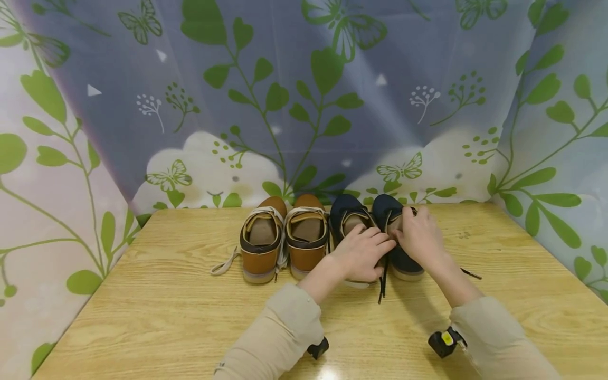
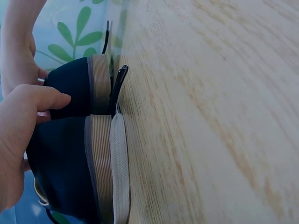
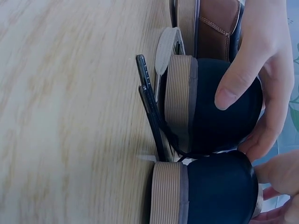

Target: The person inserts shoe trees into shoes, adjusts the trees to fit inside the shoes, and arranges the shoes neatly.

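Two navy shoes stand side by side, heels toward me. Over the left navy shoe (image 1: 345, 206) lies my left hand (image 1: 362, 254), its fingers reaching to the near side of the right navy shoe (image 1: 407, 268). In the right wrist view the left thumb (image 3: 226, 97) lies across the left shoe's heel; its fingertips are partly hidden between the shoes. My right hand (image 1: 423, 235) grips the right shoe's side at the opening, thumb at the inside. Black lace ends (image 1: 382, 290) hang between the two heels onto the table.
A pair of brown shoes, left (image 1: 258, 261) and right (image 1: 304, 258), stands to the left with pale laces (image 1: 225, 266). Another black lace end (image 1: 471, 273) lies right of my right wrist. Behind the wooden table (image 1: 157, 295) hangs a leaf-patterned cloth (image 1: 285, 142).
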{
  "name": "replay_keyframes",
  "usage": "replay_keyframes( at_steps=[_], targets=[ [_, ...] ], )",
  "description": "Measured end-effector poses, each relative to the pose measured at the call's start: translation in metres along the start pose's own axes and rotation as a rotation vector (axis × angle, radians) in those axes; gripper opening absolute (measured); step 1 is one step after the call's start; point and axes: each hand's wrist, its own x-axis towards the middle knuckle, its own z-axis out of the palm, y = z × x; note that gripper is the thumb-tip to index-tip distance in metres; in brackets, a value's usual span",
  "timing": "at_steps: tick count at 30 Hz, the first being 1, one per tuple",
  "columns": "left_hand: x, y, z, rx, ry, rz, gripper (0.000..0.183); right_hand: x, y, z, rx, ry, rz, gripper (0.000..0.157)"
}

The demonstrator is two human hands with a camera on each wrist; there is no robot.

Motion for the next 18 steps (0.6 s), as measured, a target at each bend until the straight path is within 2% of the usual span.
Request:
replay_keyframes(
  at_steps=[10, 18],
  targets=[
    [-0.0010, 0.0013, -0.0003, -0.005, -0.004, 0.002, 0.058, 0.0005, 0.0041, 0.0024, 0.030, -0.037, 0.035, 0.047],
    [-0.0005, 0.0012, -0.0007, 0.002, 0.001, -0.003, 0.057, 0.0021, 0.0060, 0.0044, 0.036, -0.021, 0.023, 0.046]
  ],
)
